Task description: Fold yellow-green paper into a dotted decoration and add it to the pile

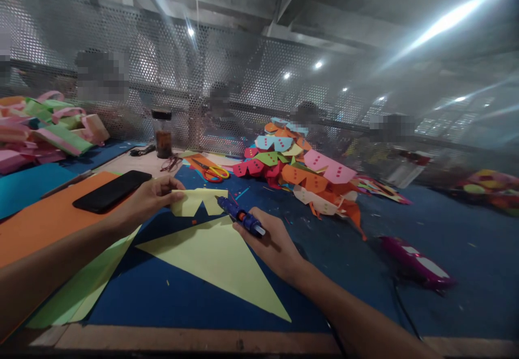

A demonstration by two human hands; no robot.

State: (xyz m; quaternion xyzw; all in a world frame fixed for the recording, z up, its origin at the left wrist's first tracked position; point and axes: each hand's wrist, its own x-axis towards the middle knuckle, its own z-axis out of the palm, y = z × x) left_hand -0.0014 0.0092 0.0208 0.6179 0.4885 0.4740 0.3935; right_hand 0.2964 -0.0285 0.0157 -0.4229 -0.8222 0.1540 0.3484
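Brown wooden edging (pixel 170 340) ran along the near side of the blue tabletop (pixel 324 272), and the lowest corner of a large pale-yellow paper triangle (pixel 214 261) reached close to it. Just beyond that triangle was a small pale-yellow paper piece with a notched lower edge (pixel 186 202), its left end pinched between the thumb and fingers of the left hand (pixel 156 194). Closed around a dark-blue pen-like tool with an orange part (pixel 241 215), the right hand (pixel 275 240) kept its tip at the piece's right end; whether it touched could not be told. Room on the left was narrow: a light-green paper sheet (pixel 81 291) and an orange paper sheet (pixel 36 229) lay beneath the left forearm, with a black rectangular phone (pixel 113 191) on the orange one. On the right, blue surface stretched to a magenta plastic device with a white panel (pixel 417 261), a black cord (pixel 405 310) near it. A heap of multicoloured folded paper shapes (pixel 302 178) bounded the far side, beside yellow-and-red-handled scissors (pixel 219 173); a grey perforated metal screen (pixel 247 61) rose behind. Before the screen stood a clear, dark-lidded jar (pixel 164 126), partly filled with brown contents (pixel 163 145).
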